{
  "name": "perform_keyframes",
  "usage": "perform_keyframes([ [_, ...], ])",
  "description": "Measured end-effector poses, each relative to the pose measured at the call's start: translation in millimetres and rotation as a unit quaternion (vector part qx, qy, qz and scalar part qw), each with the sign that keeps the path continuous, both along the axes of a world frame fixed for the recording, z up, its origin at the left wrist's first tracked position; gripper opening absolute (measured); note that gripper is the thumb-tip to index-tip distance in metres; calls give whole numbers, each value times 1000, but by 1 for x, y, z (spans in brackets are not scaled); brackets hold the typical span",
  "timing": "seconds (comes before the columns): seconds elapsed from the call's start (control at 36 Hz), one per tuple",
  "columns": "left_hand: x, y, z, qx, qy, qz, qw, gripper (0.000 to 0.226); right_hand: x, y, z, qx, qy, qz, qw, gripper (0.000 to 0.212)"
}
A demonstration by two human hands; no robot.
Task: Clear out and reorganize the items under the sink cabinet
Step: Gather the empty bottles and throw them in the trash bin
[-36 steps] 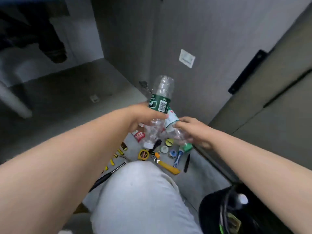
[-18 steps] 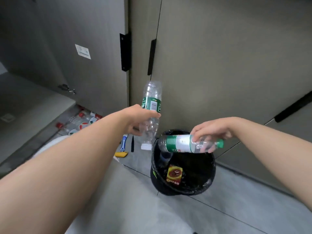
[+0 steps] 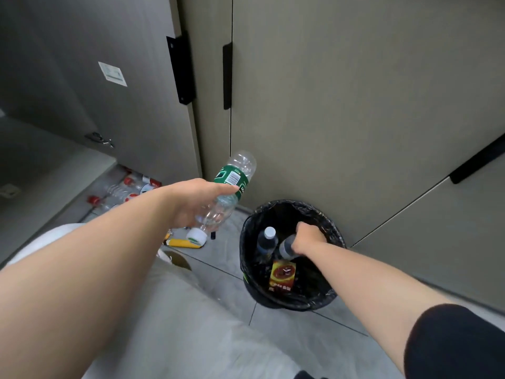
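Note:
My left hand grips an empty clear bottle with a green label, held upside down with its white cap pointing at the floor, left of the bin. My right hand is down inside the black-lined waste bin, closed around a second bottle of which only one dark end shows. Another bottle with a white cap and a red-yellow packet lie in the bin.
Several clear bottles with red caps lie on the floor by the open cabinet door. A yellow utility knife lies near my light-trousered knee. Closed cabinet fronts with black handles rise behind the bin.
My right hand dropped from above the bin's rim down into the bin with its bottle. My left hand tilted its bottle and moved slightly toward the bin. The view turned from the tools to the bin.

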State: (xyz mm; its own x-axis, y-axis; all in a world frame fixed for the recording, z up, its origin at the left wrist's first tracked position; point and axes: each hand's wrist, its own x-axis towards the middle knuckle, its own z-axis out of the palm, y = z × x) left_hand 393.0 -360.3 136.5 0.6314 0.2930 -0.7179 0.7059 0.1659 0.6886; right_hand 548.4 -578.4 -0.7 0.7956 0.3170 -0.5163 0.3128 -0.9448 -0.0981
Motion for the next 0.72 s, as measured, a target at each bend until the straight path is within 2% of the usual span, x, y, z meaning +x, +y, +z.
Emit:
perform_keyframes([
  [0.11,-1,5,-4,-14,25,5,1000,49,2,3,-21,44,-22,-24,999,49],
  [0.25,5,8,-7,-48,6,20,999,46,5,5,-31,75,-35,-15,996,49],
  [0.36,14,7,-9,-40,1,4,999,44,5,7,-32,76,-40,6,996,52],
  [0.47,22,6,-13,-11,22,-12,1000,57,4,9,-25,70,-46,-3,996,59],
  [0.56,26,5,-12,-18,22,-4,1000,68,0,11,-15,64,-92,8,994,57],
  [0.64,29,3,-8,-37,13,2,999,67,-4,14,0,164,-160,43,972,52],
  [0.72,32,-2,-4,-53,1,3,999,63,-9,20,23,334,-111,111,929,67],
])
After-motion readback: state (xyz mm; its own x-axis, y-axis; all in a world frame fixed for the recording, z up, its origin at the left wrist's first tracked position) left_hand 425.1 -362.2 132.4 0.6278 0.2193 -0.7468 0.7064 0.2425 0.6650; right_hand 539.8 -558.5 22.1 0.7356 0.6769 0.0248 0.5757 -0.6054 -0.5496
